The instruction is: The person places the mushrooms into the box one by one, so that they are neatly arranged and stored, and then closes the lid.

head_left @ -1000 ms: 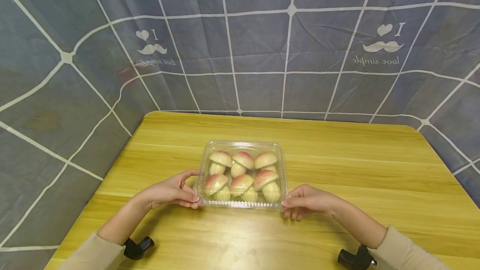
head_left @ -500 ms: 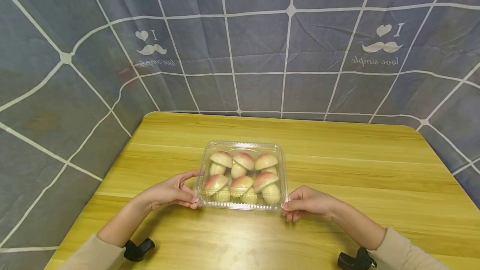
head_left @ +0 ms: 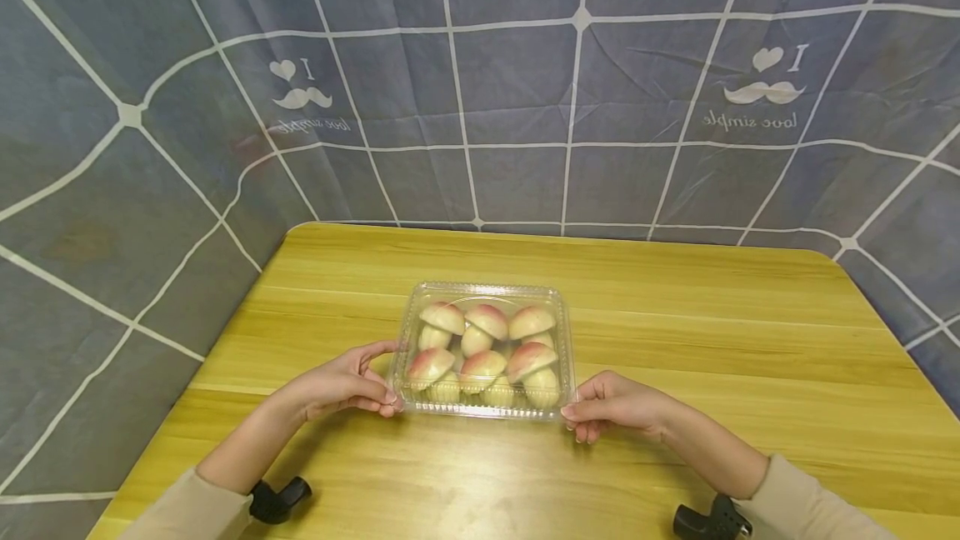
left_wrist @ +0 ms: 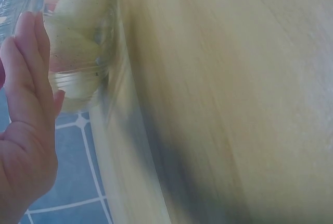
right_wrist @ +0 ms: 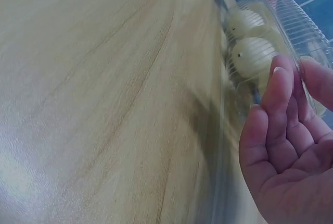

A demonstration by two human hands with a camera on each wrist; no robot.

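Observation:
A clear plastic clamshell box [head_left: 480, 409] with a ribbed rim is in the middle of the head view, its lid down. Through the lid show several pale yellow, red-blushed, fruit-like pieces [head_left: 483, 369], domed on top and mushroom-like in outline. My left hand [head_left: 341, 382] pinches the rim at the near left corner, thumb on top. At the near right corner my right hand [head_left: 618, 402] pinches the rim between thumb and fingers. Both wrist views show the box's ribbed side wall [right_wrist: 244, 57] close to the tabletop; whether its base touches the wood I cannot tell.
The yellow wood-grain table [head_left: 720, 340] reaches past the box on all sides and has rounded far corners. A grey-blue curtain [head_left: 517, 98] with white lines hangs behind it and at both sides. Black wrist mounts [head_left: 279, 500] sit on both forearms.

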